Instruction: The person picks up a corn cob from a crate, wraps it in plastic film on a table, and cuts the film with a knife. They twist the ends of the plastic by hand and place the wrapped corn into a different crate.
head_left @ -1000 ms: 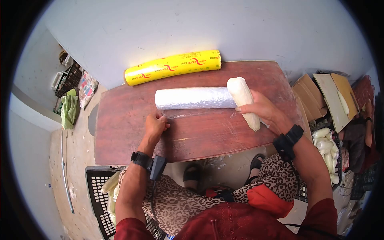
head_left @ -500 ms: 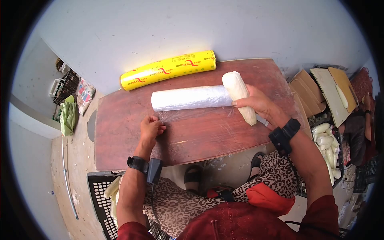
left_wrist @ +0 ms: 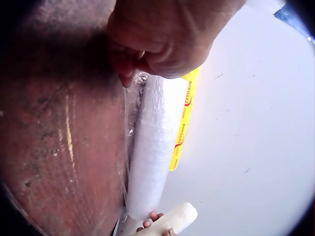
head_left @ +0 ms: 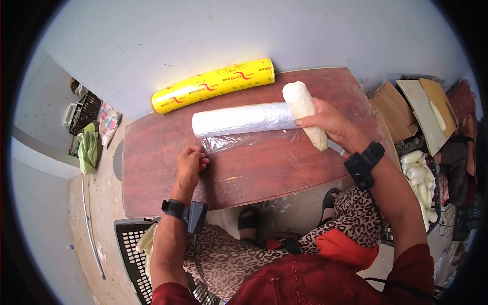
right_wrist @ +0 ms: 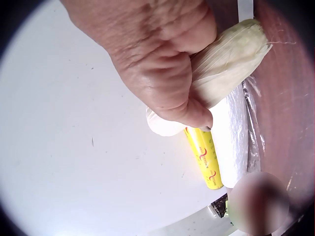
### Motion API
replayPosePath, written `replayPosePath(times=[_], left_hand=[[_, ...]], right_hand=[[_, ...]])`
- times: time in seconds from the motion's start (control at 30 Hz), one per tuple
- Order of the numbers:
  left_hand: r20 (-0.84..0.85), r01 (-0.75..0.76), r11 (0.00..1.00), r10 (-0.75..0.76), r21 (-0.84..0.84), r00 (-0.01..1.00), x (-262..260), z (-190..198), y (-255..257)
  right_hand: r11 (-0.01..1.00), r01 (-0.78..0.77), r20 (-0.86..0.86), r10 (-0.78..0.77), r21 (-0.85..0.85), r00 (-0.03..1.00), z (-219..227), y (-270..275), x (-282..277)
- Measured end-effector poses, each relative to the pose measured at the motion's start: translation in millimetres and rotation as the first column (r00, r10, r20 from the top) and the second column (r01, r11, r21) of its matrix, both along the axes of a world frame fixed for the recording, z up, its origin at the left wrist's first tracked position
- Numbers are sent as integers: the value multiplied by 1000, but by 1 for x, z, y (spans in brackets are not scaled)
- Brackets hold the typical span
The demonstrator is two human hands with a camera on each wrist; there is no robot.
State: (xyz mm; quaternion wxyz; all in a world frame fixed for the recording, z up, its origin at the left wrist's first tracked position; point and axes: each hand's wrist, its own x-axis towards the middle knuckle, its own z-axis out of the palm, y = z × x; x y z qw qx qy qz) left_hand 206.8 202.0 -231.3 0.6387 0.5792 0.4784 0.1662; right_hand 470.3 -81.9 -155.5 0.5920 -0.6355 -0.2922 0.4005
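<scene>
A pale ear of corn in its husk (head_left: pixel 301 104) is held in my right hand (head_left: pixel 330 122), thumb on the near side, over the right end of the cling film roll (head_left: pixel 244 119). In the right wrist view the corn (right_wrist: pixel 231 59) shows its husk lines and a loose strand at the tip. My left hand (head_left: pixel 191 161) pinches the loose edge of clear film near the roll's left end. Between hand and roll the pulled film (head_left: pixel 223 143) lies wrinkled and shiny. In the left wrist view the left fingertips (left_wrist: pixel 126 78) are at the film's corner.
Behind the roll, a yellow printed film roll (head_left: pixel 213 85) lies along the wall on the red-brown table (head_left: pixel 168 193). A black crate (head_left: pixel 133 254) stands at lower left. At the right are wrapped pale ears (head_left: pixel 419 175) in a crate, cardboard (head_left: pixel 391 109) and another person's arm (head_left: pixel 470 152).
My left hand has moved slightly left and up with the film edge, and more wrinkled film shows in front of the roll. My right hand still holds the corn at the roll's right end.
</scene>
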Motion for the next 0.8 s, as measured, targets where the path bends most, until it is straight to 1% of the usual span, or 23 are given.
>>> replayPosePath(times=[0.03,0.13,0.17,0.23,0.3,0.33,0.43,0.53,0.63,0.7,0.77,0.8], left_hand=[[-9,-21,1000,21,7,1000,0,0,0],[-94,-12,996,20,88,995,1,3,1],[-140,33,984,-9,174,990,1,5,1],[-233,133,933,-54,335,971,4,12,-6],[-318,203,876,-60,437,946,9,12,-8],[-360,239,842,-57,484,931,10,12,-9],[-434,297,781,-37,550,900,12,-1,-2],[-394,305,719,-48,625,918,10,-16,9],[-392,326,699,-70,637,917,6,-24,14],[-366,289,737,-61,610,928,4,-25,16],[-351,264,775,-58,575,934,3,-23,15],[-350,259,792,-61,552,935,3,-13,10]], right_hand=[[1000,1,2,-1,2,1000,1,0,0],[1000,2,6,-2,1,1000,1,0,0],[1000,3,7,-3,-3,1000,0,0,0],[1000,8,11,-8,-10,1000,-1,0,1],[1000,17,18,-16,-17,1000,-1,0,1],[1000,20,19,-20,-17,1000,-1,0,0],[999,14,17,-13,-35,1000,1,0,0],[997,-7,10,8,-77,1000,7,-1,-1],[997,13,23,-11,-78,1000,8,-1,-2],[998,38,39,-36,-52,999,4,0,-2],[999,27,36,-26,-33,999,3,0,-2],[999,24,34,-23,-24,999,2,0,-2]])
